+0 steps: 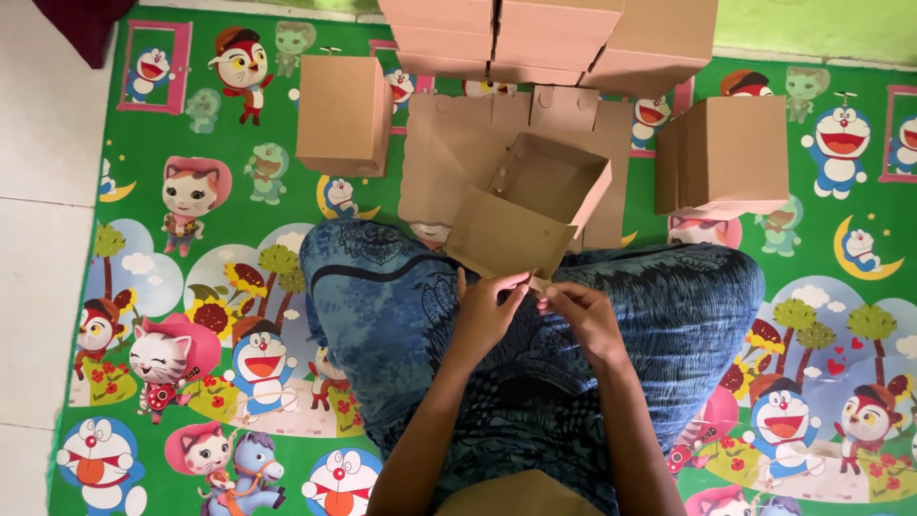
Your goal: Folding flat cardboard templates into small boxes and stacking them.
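A half-folded brown cardboard box rests open against my blue patterned lap. My left hand pinches the near flap's lower edge. Right beside it, my right hand grips the same edge, fingertips almost touching the left. The box's open cavity faces up and away from me. Flat unfolded cardboard sheets lie under and behind it on the mat.
Finished closed boxes stand around: one at the left, one at the right, and a stack at the top. A green cartoon-printed mat covers the floor, with white tiles along the left.
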